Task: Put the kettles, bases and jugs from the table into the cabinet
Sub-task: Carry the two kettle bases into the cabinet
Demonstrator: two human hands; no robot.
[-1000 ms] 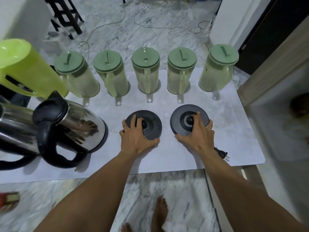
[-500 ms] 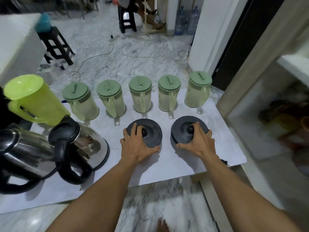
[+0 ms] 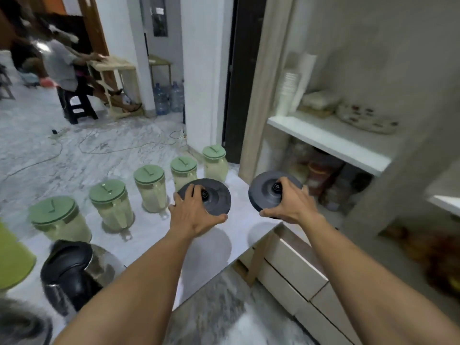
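Observation:
My left hand (image 3: pixel 193 215) grips one round dark grey kettle base (image 3: pixel 216 196), held above the white table (image 3: pixel 154 245). My right hand (image 3: pixel 291 204) grips a second grey base (image 3: pixel 263 190), lifted past the table's right edge toward the cabinet (image 3: pixel 331 143). Several clear jugs with green lids (image 3: pixel 149 185) stand in a row along the table's far side. A steel kettle with a black handle (image 3: pixel 74 267) sits at the near left, with a second kettle (image 3: pixel 22 324) at the bottom left corner. A bright green jug (image 3: pixel 12 257) shows at the left edge.
The cabinet's white shelf (image 3: pixel 331 143) carries stacked cups and dishes, with jars below it. Drawers (image 3: pixel 298 275) sit under the cabinet opening. A person sits on a black stool (image 3: pixel 77 108) at the back left. Cables and water bottles (image 3: pixel 169 98) lie on the marble floor.
Both hands have lifted the two bases off the table and carried them to the right. The view has swung up and right toward the cabinet.

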